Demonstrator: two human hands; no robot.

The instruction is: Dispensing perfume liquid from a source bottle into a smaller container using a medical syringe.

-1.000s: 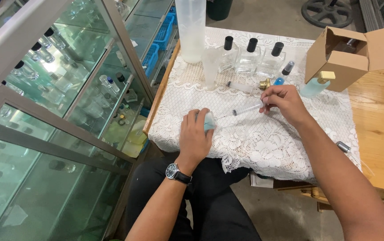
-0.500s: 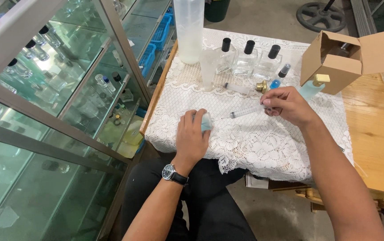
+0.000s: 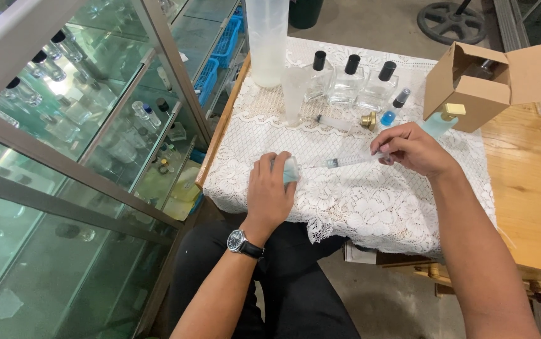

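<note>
Fingers of the left hand (image 3: 269, 191) wrap a small bottle (image 3: 290, 169) on the lace cloth (image 3: 352, 201). Right hand (image 3: 414, 149) pinches a syringe (image 3: 352, 160), tip toward the bottle.

A white lace cloth (image 3: 346, 188) with an open floral pattern is spread over the counter (image 3: 528, 188), whose bare wood is shown as warm orange-brown at the right edge. Pale blue liquid is seen in the small bottle (image 3: 290, 169) and in another bottle (image 3: 437, 123) topped by a gold cap. Black caps are carried by three clear square bottles (image 3: 349, 81) near the far edge. A brown cardboard box (image 3: 471, 88) is seen at the far right corner. A black-strapped watch (image 3: 242, 242) with a dark dial is worn, and the syringe (image 3: 352, 160) is clear.
</note>
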